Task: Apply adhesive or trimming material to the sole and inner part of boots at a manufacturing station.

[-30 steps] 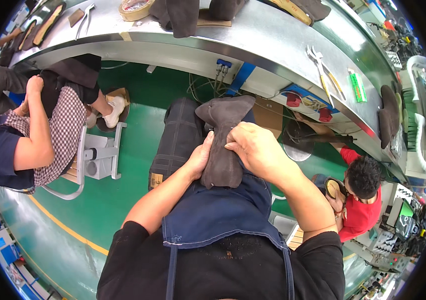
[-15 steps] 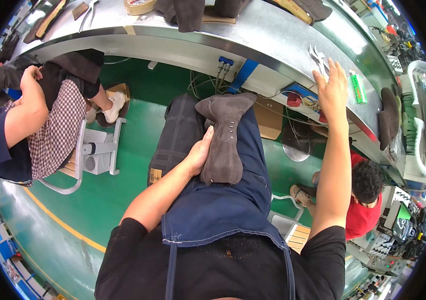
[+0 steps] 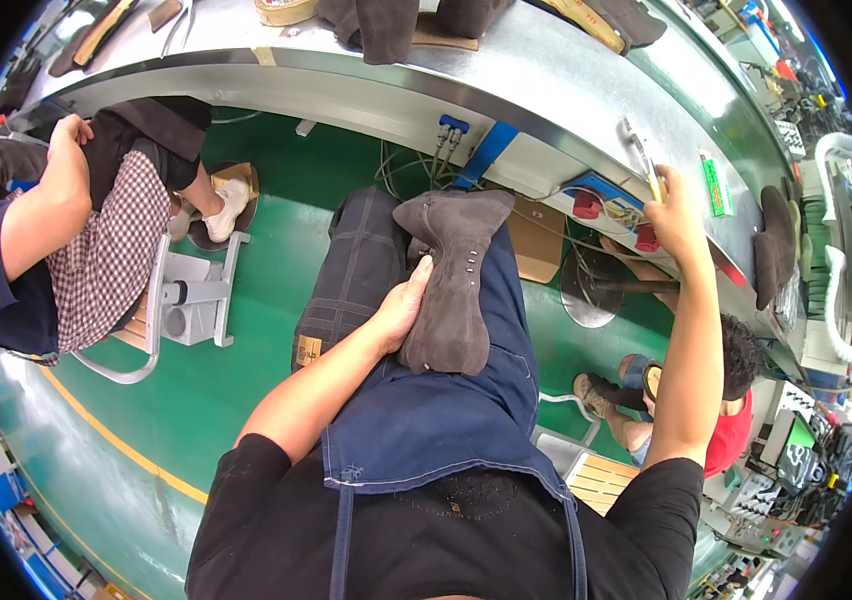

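The right hand (image 3: 681, 213) grips pliers (image 3: 655, 184) at the tabletop's (image 3: 546, 75) near edge; leftward, the left hand (image 3: 404, 312) holds a boot (image 3: 454, 290) lengthwise toward the tabletop.

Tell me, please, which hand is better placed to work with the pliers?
Probably the right hand: it is at the yellow handles of the pliers, by the bench edge. The left hand seems less free, because it holds the dark shoe piece.
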`<action>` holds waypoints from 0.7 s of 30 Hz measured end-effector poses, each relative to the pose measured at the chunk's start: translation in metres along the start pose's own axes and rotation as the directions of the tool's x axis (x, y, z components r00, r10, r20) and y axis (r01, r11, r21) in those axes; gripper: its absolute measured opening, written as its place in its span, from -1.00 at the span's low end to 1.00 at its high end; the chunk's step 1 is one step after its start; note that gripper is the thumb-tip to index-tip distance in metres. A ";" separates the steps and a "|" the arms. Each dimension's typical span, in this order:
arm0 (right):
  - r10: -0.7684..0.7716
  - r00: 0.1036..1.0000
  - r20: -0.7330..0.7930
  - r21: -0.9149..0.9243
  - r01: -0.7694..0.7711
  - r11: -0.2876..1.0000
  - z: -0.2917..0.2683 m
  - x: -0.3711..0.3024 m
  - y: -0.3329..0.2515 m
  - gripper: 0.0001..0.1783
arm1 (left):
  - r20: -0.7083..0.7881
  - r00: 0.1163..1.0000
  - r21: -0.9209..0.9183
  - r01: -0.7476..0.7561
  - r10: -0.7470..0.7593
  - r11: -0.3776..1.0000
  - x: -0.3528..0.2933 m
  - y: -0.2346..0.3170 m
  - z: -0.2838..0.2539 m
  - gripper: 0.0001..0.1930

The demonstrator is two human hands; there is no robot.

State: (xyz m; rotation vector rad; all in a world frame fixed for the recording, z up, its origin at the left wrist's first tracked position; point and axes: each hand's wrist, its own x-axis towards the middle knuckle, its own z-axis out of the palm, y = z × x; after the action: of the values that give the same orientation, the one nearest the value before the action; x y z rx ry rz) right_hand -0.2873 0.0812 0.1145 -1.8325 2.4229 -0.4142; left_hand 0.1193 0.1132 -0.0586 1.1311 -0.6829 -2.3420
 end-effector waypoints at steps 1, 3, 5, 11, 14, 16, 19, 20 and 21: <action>0.092 0.991 0.092 0.319 -0.117 0.940 -0.005 -0.007 -0.010 -0.39 | -0.005 1.000 -0.001 -0.006 0.006 1.000 -0.001 0.001 0.002 -0.04; 0.043 0.999 0.005 0.576 -0.038 0.816 -0.004 -0.047 -0.057 -0.42 | -0.016 1.000 -0.001 -0.003 0.003 1.000 0.000 -0.001 -0.002 -0.04; -0.149 0.985 0.088 0.624 0.062 0.779 -0.014 -0.086 -0.108 -0.46 | -0.013 1.000 0.009 0.012 -0.012 1.000 0.001 -0.002 -0.003 -0.04; -0.574 0.776 0.261 0.262 0.515 0.816 -0.038 -0.121 -0.167 -0.20 | -0.015 0.999 0.016 -0.034 0.035 0.999 0.000 -0.006 -0.004 -0.06; -0.511 0.858 0.048 0.411 0.449 0.793 -0.022 -0.129 -0.164 -0.27 | 0.027 0.999 -0.009 0.017 -0.017 1.000 0.007 -0.006 -0.002 -0.06; -0.570 0.755 0.325 0.230 0.522 0.822 -0.020 -0.132 -0.164 -0.28 | 0.037 0.999 -0.005 -0.005 0.005 1.000 0.013 -0.018 -0.013 -0.05; -0.596 0.688 0.414 0.128 0.604 0.786 -0.028 -0.128 -0.171 -0.28 | 0.077 0.997 0.002 -0.008 0.008 1.000 0.008 -0.013 -0.011 -0.03; -0.578 0.743 0.339 0.183 0.550 0.815 -0.029 -0.128 -0.171 -0.29 | 0.070 0.997 0.029 -0.032 0.030 0.999 0.002 -0.009 -0.007 -0.03; -0.549 0.793 0.263 0.239 0.498 0.834 -0.030 -0.128 -0.173 -0.30 | 0.066 0.996 0.056 -0.059 0.055 0.997 0.000 -0.006 -0.004 -0.03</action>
State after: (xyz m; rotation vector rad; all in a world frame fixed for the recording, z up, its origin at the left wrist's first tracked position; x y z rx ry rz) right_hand -0.0966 0.1649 0.1749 -2.2732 1.5955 -0.2916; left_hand 0.1221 0.1167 -0.0641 1.0499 -0.7998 -2.3327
